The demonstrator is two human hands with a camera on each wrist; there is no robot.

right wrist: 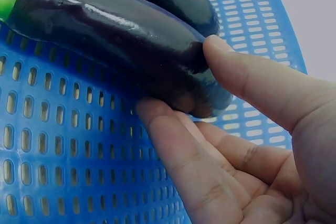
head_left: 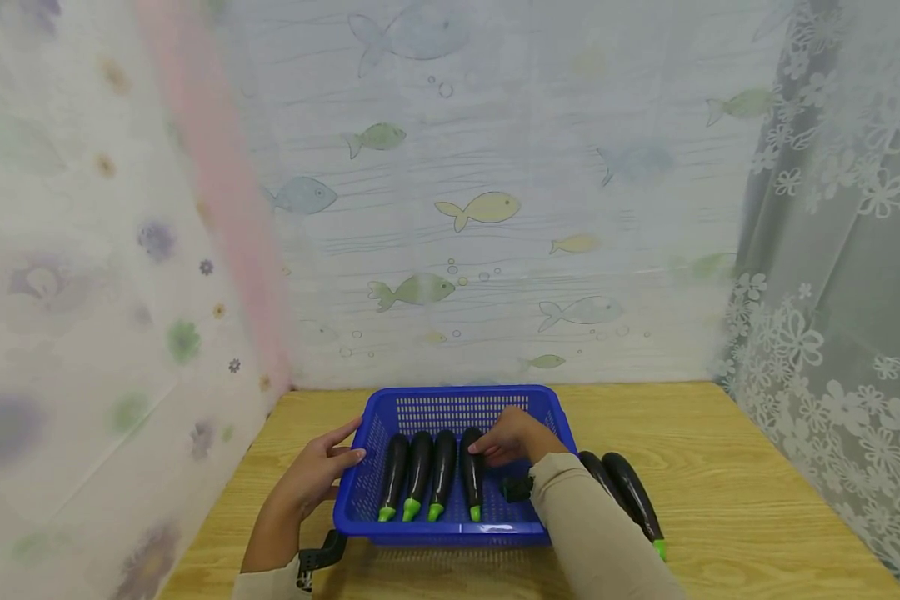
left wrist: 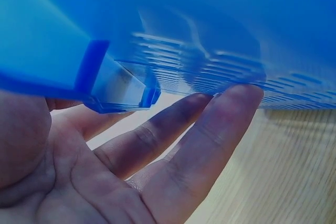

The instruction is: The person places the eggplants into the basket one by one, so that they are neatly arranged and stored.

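A blue plastic basket (head_left: pixel 461 528) with slotted walls stands on the table. My left hand (head_left: pixel 311 475) holds its left rim, thumb over the edge; in the left wrist view the fingers (left wrist: pixel 197 140) touch the outer wall from below. Inside the basket, my right hand (head_left: pixel 513 435) grips the dark upper end of an eggplant (head_left: pixel 472 487) between thumb and fingers. That eggplant (right wrist: pixel 115 35) lies along the slotted bottom in the right wrist view, green stem end pointing away from the hand. To its left, three more eggplants (head_left: pixel 420 467) lie side by side, stems toward me.
Two eggplants (head_left: pixel 633 487) lie on the wooden table (head_left: pixel 742 483) right of the basket, partly behind my right sleeve (head_left: pixel 600 525). A fish-print curtain (head_left: pixel 487 250) hangs behind the table, with further curtains at left and right.
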